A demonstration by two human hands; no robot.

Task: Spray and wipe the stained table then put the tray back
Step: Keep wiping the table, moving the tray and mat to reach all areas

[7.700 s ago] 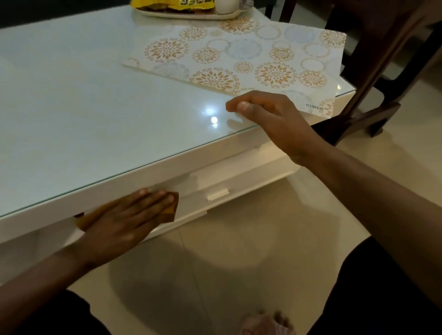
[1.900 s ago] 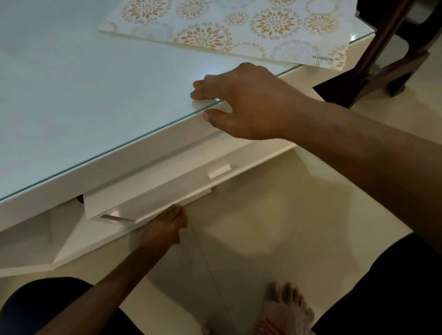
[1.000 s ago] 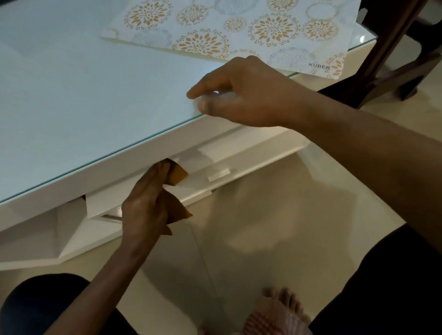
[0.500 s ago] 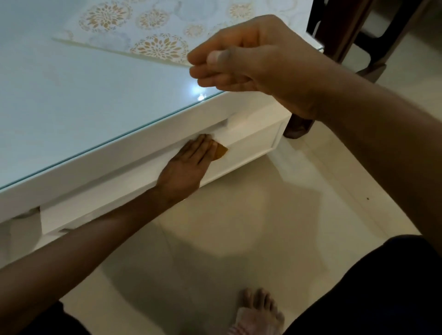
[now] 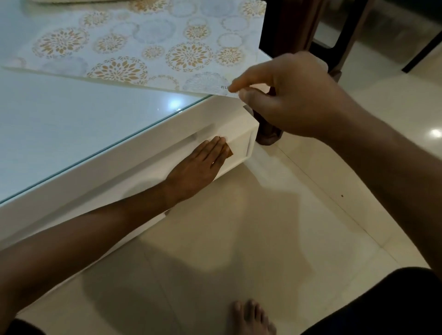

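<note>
The white table [image 5: 71,124] has a glass top that fills the upper left. My left hand [image 5: 198,167] lies flat against the white drawer front [image 5: 240,141] below the top, near the table's right corner. Its straight fingers press an orange-brown cloth [image 5: 230,153], of which only a corner shows past the fingertips. My right hand [image 5: 291,95] hovers over the table's right corner with fingers loosely curled, in front of the corner of a floral placemat [image 5: 143,47]. I cannot tell whether it touches the mat. A pale tray rim [image 5: 79,1] shows at the top edge.
Dark wooden furniture [image 5: 299,24] stands just right of the table, one leg [image 5: 267,136] close to the corner. Beige floor tiles [image 5: 287,215] spread below. My bare foot [image 5: 251,318] is at the bottom, and dark clothing covers my knees in both lower corners.
My left hand slid the cloth right along the drawer front, from near the middle to the right end. The view shifted right, and my right hand stayed raised over the corner.
</note>
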